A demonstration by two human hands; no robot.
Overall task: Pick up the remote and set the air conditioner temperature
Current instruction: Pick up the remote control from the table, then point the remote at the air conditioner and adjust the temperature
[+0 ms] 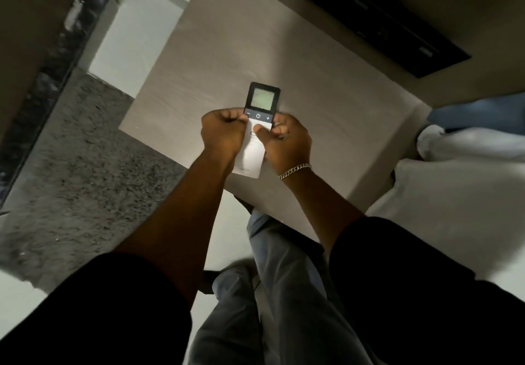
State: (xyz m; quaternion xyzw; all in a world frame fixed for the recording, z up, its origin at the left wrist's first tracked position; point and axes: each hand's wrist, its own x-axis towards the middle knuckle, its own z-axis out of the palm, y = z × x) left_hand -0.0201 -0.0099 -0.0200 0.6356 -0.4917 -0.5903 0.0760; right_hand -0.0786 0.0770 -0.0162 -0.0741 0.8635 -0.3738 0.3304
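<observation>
From the head camera, both hands hold the remote point(257, 129) up in the air above a pale table point(326, 92), over the part of the top near its front edge. The left hand point(223, 134) is curled shut around the remote's left side, and the right hand point(287, 140) grips its right side, with the thumb point(262, 133) lying on the white lower body just below the dark button strip. The remote's small screen points away from the person. A chain bracelet point(294, 171) circles the right wrist. A dark flat panel point(380, 18) lies towards the table's far right corner. Speckled carpet point(71, 165) lies left of the table.
</observation>
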